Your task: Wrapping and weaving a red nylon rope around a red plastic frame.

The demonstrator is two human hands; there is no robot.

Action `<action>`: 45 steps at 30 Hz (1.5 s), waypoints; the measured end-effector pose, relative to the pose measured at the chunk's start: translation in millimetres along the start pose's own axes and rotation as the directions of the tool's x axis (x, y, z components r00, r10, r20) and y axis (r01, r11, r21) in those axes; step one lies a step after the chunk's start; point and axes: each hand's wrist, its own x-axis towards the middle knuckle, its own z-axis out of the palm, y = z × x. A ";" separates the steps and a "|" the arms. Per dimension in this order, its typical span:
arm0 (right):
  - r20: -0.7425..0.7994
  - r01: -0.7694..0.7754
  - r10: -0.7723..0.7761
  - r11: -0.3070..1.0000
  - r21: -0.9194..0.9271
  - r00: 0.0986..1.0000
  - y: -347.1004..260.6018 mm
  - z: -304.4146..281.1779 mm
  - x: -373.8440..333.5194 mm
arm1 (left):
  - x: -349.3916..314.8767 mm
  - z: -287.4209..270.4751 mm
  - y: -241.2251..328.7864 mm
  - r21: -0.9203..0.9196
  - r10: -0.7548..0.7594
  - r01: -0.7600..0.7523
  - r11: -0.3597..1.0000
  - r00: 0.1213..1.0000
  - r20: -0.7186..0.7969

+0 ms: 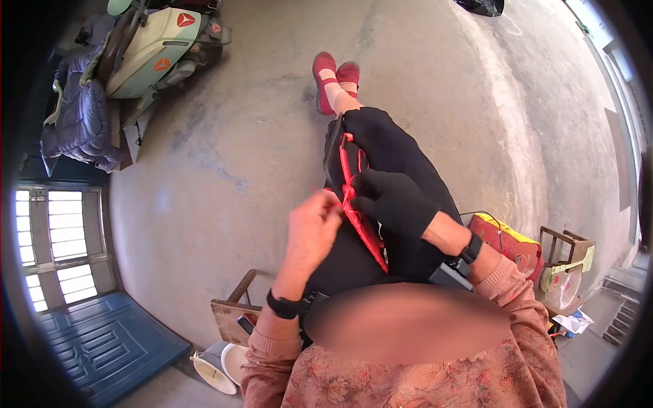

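Observation:
On my lap lies a slim black piece edged with bright red cord (364,232); its lower end looks knitted or braided, and its exact kind is hard to make out against my dark trousers. My left hand (313,231) is bare, its fingers pinched together beside the red cord and slightly blurred. What those fingertips hold is too small to name. From the other side my right hand (394,202), in a black glove, grips the red cord around a bunched knot-like spot. Both wrists carry dark bands.
A scooter (153,54) with a padded purple cover (81,115) stands at the far left. Low wooden stools (235,309) and white buckets (216,367) sit near my left side. To my right are a red and yellow bag (507,241) and a small wooden chair (568,245).

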 end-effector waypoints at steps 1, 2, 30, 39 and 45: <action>0.000 -0.002 0.002 1.000 -0.004 1.000 -1.4 0.0 1.4 | 1.4 2.7 4.7 -0.004 0.001 -0.001 1.000 1.000 0.000; 0.006 -0.060 0.059 0.990 0.131 0.998 -3.3 -0.8 2.4 | 2.0 3.0 11.3 -0.014 -0.020 0.020 1.000 1.000 0.023; -0.459 0.017 -0.023 1.000 -0.017 0.888 -7.5 -74.4 -126.0 | -60.1 -59.2 22.4 -0.923 0.042 0.323 -0.210 0.946 0.321; 0.323 -0.376 0.196 0.402 0.835 0.926 -2.7 -51.1 -72.3 | -136.7 -62.0 4.6 -0.765 -0.398 0.567 0.305 0.806 0.438; 0.227 -0.341 0.269 0.535 0.773 0.936 -7.2 -58.8 -66.6 | -129.3 -63.3 18.4 -0.685 -0.242 0.607 0.402 0.792 0.560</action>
